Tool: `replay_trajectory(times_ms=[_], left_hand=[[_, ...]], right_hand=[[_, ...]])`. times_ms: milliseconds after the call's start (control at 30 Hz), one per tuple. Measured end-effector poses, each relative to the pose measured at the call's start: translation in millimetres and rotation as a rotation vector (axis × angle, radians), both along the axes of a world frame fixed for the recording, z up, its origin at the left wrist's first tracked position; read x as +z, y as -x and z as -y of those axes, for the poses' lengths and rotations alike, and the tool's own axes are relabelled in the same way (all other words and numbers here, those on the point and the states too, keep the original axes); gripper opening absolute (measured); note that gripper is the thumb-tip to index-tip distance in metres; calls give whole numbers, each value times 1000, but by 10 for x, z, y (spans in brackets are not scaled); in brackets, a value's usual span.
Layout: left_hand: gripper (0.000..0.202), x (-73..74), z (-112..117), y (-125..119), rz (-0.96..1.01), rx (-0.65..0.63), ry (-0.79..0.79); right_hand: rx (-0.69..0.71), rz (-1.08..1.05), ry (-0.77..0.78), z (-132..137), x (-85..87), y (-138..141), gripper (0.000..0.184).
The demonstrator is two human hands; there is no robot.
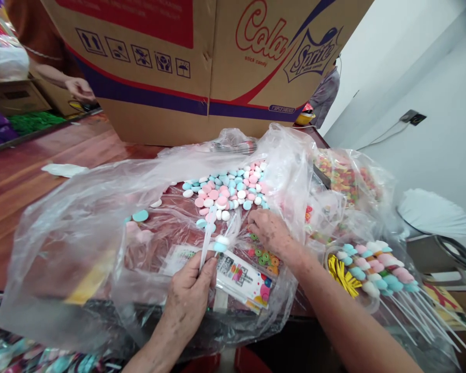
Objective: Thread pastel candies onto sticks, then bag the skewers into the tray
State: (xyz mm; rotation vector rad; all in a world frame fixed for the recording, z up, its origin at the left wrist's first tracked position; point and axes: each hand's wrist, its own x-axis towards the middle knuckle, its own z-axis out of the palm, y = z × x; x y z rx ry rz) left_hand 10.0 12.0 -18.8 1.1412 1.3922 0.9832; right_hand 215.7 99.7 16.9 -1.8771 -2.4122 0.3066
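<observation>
My left hand (pixel 190 290) is closed around thin white sticks (pixel 206 243) that point up toward the candy pile. A white and a pale blue candy (pixel 220 243) sit at the tip of one stick. To the right, my right hand (pixel 270 228) reaches down with its fingers bent together. What they pinch, if anything, is hidden. Just below it lie small ring-shaped candies (pixel 262 256) in green, red and orange. Beyond both hands spreads a pile of pink, blue and white candies (pixel 225 191) on clear plastic. Printed cards (pixel 241 280) lie under the plastic beside my left hand.
A large cardboard box (pixel 159 114) stands behind the pile. At right are finished candy skewers (pixel 376 269), yellow twist ties (pixel 344 277), bagged gummies (pixel 341 176) and a grey jug (pixel 440 256). Another person's hand (pixel 79 89) shows at the upper left.
</observation>
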Motion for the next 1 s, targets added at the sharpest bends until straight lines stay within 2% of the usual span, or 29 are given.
replay_trajectory(times_ms=[133, 267, 400, 500, 700, 833, 1000], left_hand=[[29, 6, -4, 6, -30, 0, -2], [28, -23, -7, 9, -39, -14, -38], [31, -32, -2, 6, -23, -35, -18], [29, -11, 11, 2, -43, -77, -34], [30, 36, 13, -23, -132, -137, -108], [31, 16, 12, -34, -178, -114, -99], [32, 4, 12, -37, -205, -86, -114]], right_hand=[[-1, 2, -6, 98, -74, 36, 24], [-32, -92, -2, 195, -90, 19, 22], [-117, -317, -14, 213, -49, 26, 16], [-201, -576, 7, 184, -34, 41, 12], [-330, -1065, 88, 173, -55, 78, 23], [-380, -1225, 107, 201, -51, 106, 22], [-404, -1297, 72, 215, -72, 127, 18]])
